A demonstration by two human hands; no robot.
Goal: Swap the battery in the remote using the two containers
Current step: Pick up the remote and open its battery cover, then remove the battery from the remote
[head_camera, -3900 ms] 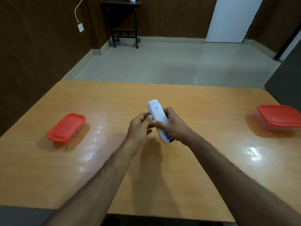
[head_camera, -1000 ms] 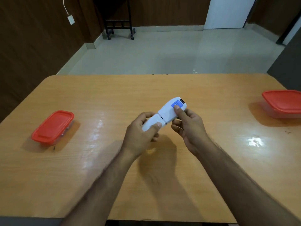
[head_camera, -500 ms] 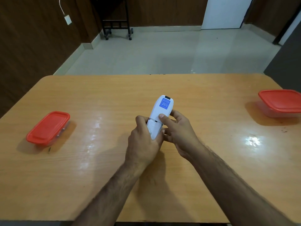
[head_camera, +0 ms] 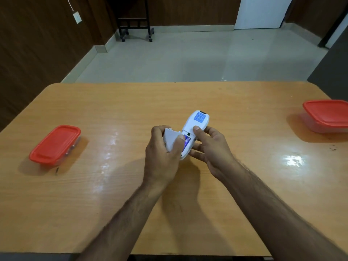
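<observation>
- My right hand (head_camera: 211, 147) grips the remote (head_camera: 195, 129), thumb pressed on its back just above the open battery bay, fingers curled beneath the body.
- The remote is white, held back side up above the table (head_camera: 244, 102), its far end tilted away from me and slightly to the right; a blue label (head_camera: 199, 117) sits near that far end.
- My left hand (head_camera: 162, 153) is closed on the cover (head_camera: 170, 140), a white panel pinched between thumb and fingers; the cover is off the bay and angled to the left of the remote, its right edge close against the remote body.
- A battery (head_camera: 186, 142) with a blue-purple wrap lies in the exposed bay, directly between my two thumbs; only part of it shows, and I cannot tell whether a second cell lies beside it.
- Both forearms reach in from the near edge of the table and meet at the remote, mid-table.
- The left box (head_camera: 54, 145), clear with a red lid, rests on the table well apart from my left hand, lid on; its contents are not legible.
- The right box (head_camera: 327, 115), likewise red-lidded and closed, rests well apart from my right hand, near the far right corner, partly cut by the frame edge.
- Beyond the table: a pale floor (head_camera: 169, 59), dark wood walls and a wheeled black stand (head_camera: 135, 23).
</observation>
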